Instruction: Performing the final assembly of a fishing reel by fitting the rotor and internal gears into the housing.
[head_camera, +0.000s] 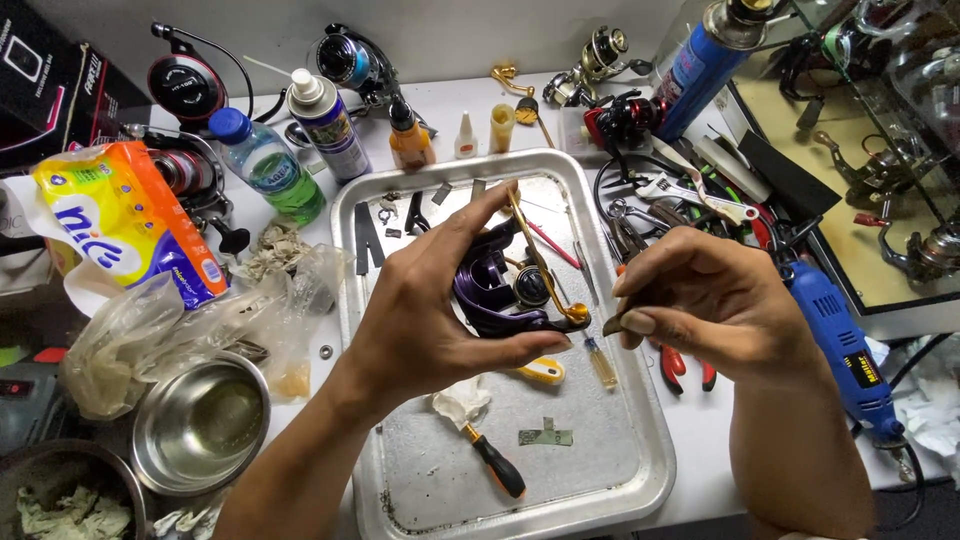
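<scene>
My left hand (430, 310) holds a purple fishing reel body (495, 285) with a gold bail wire above a metal tray (620, 400). Thumb and fingers wrap around the reel from the left. My right hand (700, 300) is pinched at the reel's gold end (578, 316), its fingertips closed on a small part too tiny to make out. Under the hands on the tray lie a black-handled screwdriver (497, 465), a white rag (462, 400), a small yellow tool (543, 372) and a little vial (601, 362).
A steel bowl (200, 425) and plastic bags sit at the left. Behind the tray stand a water bottle (268, 165), a spray can (325, 120) and small bottles. Pliers, a wrench (690, 192), other reels and a blue rotary tool (840, 345) crowd the right.
</scene>
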